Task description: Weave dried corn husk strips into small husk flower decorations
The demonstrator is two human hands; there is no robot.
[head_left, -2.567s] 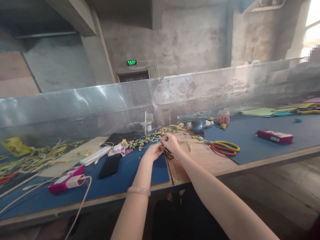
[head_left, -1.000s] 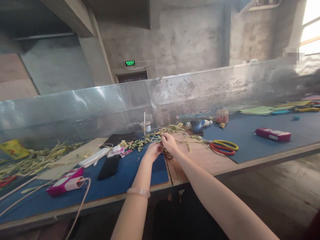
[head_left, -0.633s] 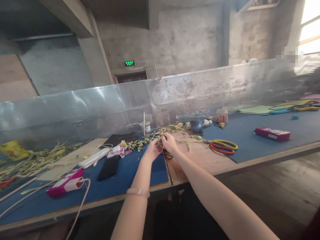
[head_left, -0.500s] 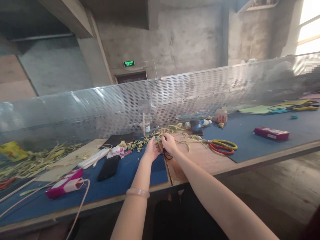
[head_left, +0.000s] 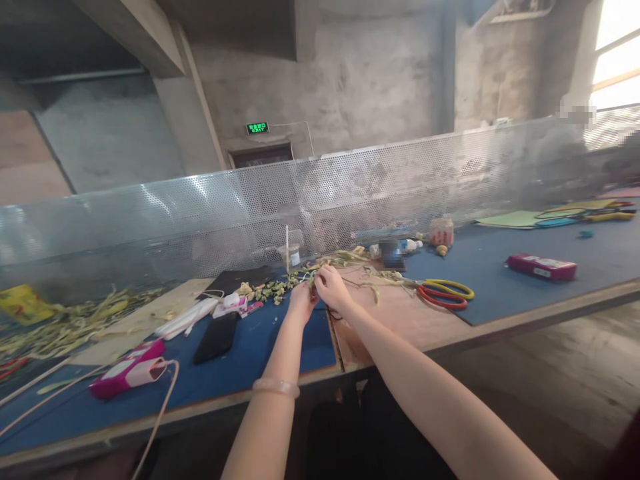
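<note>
My left hand (head_left: 303, 301) and my right hand (head_left: 331, 287) meet at the middle of the table, fingers pinched together. Between them is a small pale-green piece, mostly hidden by the fingers, whose kind I cannot make out. Just left of my hands lies a heap of small greenish knotted pieces (head_left: 274, 291). Behind them are dry yellow-green strips (head_left: 345, 257). Under my right wrist runs a thin dark cord, partly covered. To the right, scissors (head_left: 444, 294) with red and yellow handles rest on the brown board (head_left: 400, 317).
A phone (head_left: 216, 337), a white power strip (head_left: 186, 317) and a magenta box (head_left: 127, 368) with a cable lie left. More strips (head_left: 65, 327) are heaped far left. A cup with a straw (head_left: 291, 255), a jar (head_left: 442, 231) and a perforated metal screen (head_left: 240, 207) stand behind; another magenta box (head_left: 543, 266) lies right.
My hands have drawn closer together and shifted slightly left. The fingers of my left hand have curled in from a more extended pose. The things on the table have stayed put.
</note>
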